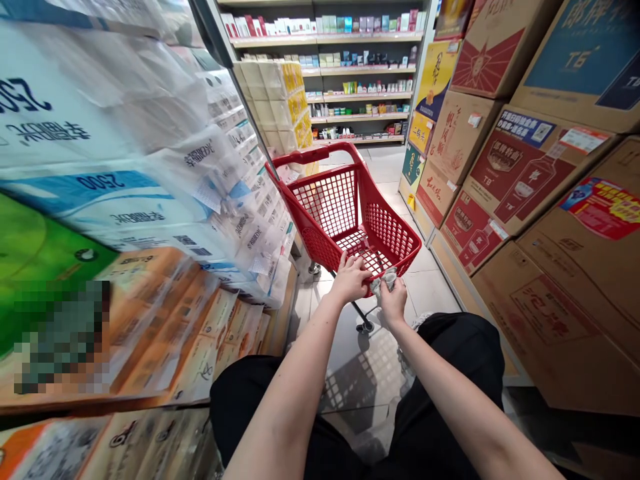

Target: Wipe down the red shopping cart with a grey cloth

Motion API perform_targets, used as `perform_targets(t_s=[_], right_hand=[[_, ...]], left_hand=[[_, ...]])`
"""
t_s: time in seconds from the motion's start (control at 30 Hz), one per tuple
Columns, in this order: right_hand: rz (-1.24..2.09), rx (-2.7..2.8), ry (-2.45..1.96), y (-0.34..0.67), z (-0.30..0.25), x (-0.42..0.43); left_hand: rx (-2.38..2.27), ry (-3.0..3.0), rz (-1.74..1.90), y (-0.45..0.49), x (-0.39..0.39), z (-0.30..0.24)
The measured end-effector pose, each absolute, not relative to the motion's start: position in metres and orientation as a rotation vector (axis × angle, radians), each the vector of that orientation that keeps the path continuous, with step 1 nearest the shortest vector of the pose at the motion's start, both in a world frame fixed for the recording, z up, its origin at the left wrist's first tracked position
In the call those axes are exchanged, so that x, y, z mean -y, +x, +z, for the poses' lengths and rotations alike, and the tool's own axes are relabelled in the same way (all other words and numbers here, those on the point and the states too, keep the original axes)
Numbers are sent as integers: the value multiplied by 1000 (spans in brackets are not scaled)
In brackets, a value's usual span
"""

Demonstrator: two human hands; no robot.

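A red plastic shopping cart (325, 183) stands in the aisle in front of my knees, its handle at the far side and its basket holding nothing that I can see. My left hand (351, 277) grips the near rim of the basket, fingers laid over the edge. Just to its right, my right hand (393, 300) pinches a crumpled greyish cloth (384, 280) against the same rim. Part of the cloth is hidden by the fingers.
Stacked paper-tissue packs (165, 153) line the left side closely. Cardboard cartons (520, 173) are piled along the right. Behind the cart are yellow-and-white packs (285, 100) and shelves (350, 40) of small goods. Pale floor tiles (390, 173) run between.
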State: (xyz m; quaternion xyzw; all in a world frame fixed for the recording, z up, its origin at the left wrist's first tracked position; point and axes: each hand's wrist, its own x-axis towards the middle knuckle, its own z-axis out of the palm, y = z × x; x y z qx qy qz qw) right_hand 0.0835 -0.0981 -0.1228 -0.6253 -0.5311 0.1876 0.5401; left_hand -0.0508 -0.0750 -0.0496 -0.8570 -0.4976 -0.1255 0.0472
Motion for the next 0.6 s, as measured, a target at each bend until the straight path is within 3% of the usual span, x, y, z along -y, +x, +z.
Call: perform_targets(t_s=[0.37, 0.6], right_hand=[[328, 1060, -1689, 173, -120, 13], [457, 1146, -1617, 136, -130, 51]], left_hand=[[1540, -2642, -350, -51, 73, -49], [1553, -2625, -374, -47, 71, -49]])
